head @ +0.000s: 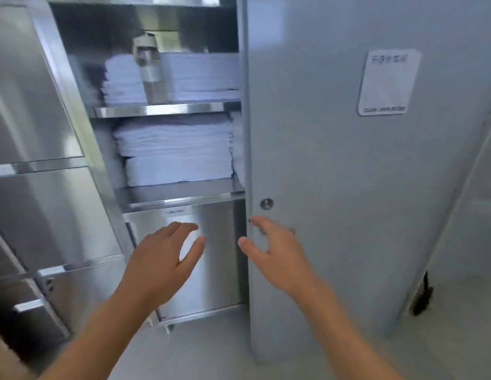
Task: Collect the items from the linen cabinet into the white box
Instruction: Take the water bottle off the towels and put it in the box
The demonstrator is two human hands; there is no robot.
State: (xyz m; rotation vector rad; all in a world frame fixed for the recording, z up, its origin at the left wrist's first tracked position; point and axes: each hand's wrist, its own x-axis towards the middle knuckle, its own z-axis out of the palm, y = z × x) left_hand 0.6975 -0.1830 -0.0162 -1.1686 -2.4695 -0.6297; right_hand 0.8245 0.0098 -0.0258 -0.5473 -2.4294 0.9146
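White linens (pixel 174 152) above spread fingers (pixel 184 229)

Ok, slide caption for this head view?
Both open hands, left and right, reach toward stacked white linens beside the grey door.

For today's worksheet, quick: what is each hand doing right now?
Left hand: open, holding nothing.
Right hand: open, fingers at the door edge, gripping nothing.
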